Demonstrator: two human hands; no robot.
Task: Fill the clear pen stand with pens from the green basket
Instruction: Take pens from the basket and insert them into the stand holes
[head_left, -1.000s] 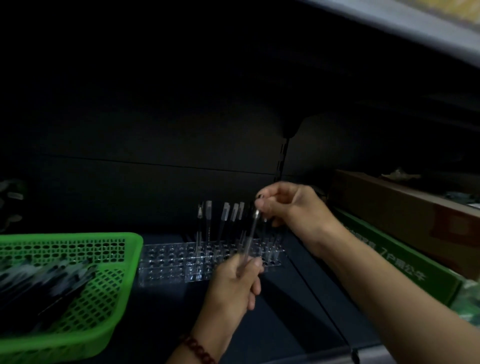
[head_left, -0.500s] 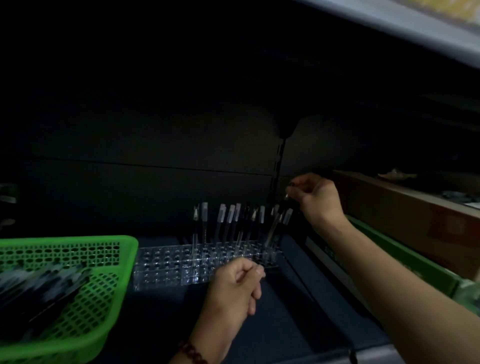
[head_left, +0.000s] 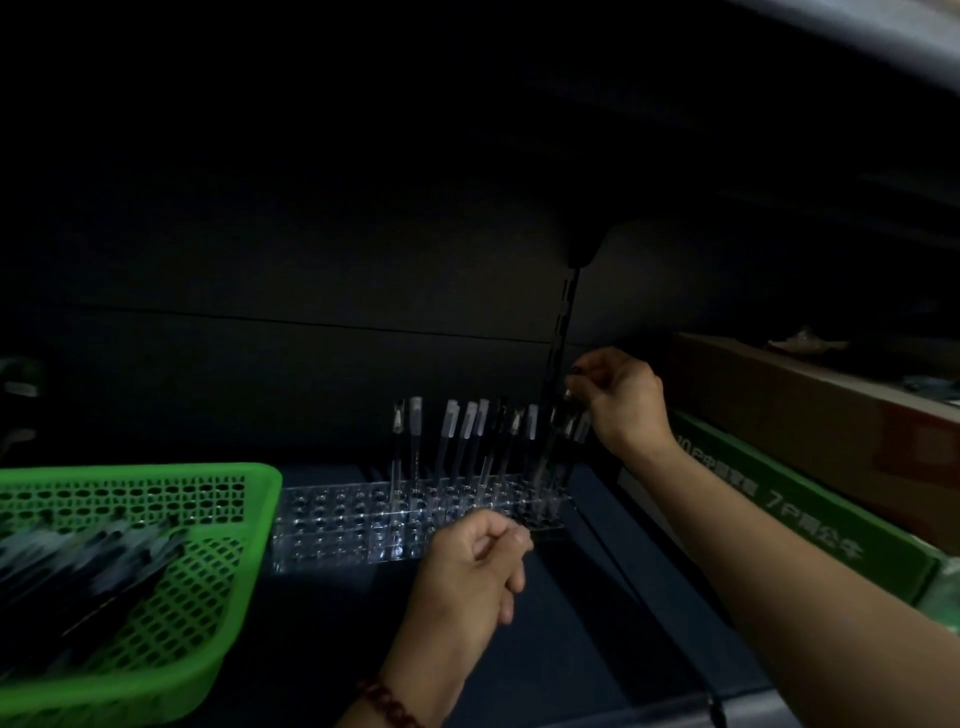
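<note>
Versus a second ago: my view had both hands on one pen over the middle of the clear pen stand (head_left: 337, 525). Now the right hand (head_left: 628, 400) is out at the stand's right end and the left hand (head_left: 472, 571) has let go. From half a second ago, almost no change; the right hand sits at the same end, maybe a touch lower.

Right hand: thumb and forefinger pinch the top of a pen (head_left: 555, 441), other fingers curled in behind. Left hand: just at the stand's front edge, fingers curled in, thumb against the forefinger, nothing visible in them. Beaded bracelet (head_left: 387, 699) on that wrist.

The pinched pen is thin, with a clear barrel and a pale cap end, hard to read in the dark. Its lower end is down at the stand's right-end holes; I cannot tell if it is fully seated. Long axis near vertical, top leaning slightly right of the stand's end, tip down.

Row of standing pens (head_left: 470, 431) fills the stand's back right part, all roughly upright; the left part's holes show bare.

Green basket (head_left: 156, 473) is just left of the stand, with blurred dark pens (head_left: 78, 561) lying flat inside. Right of the stand are a green box (head_left: 805, 509) and a brown carton (head_left: 831, 415). Shelf upright (head_left: 563, 338) stands behind the stand's right end.
</note>
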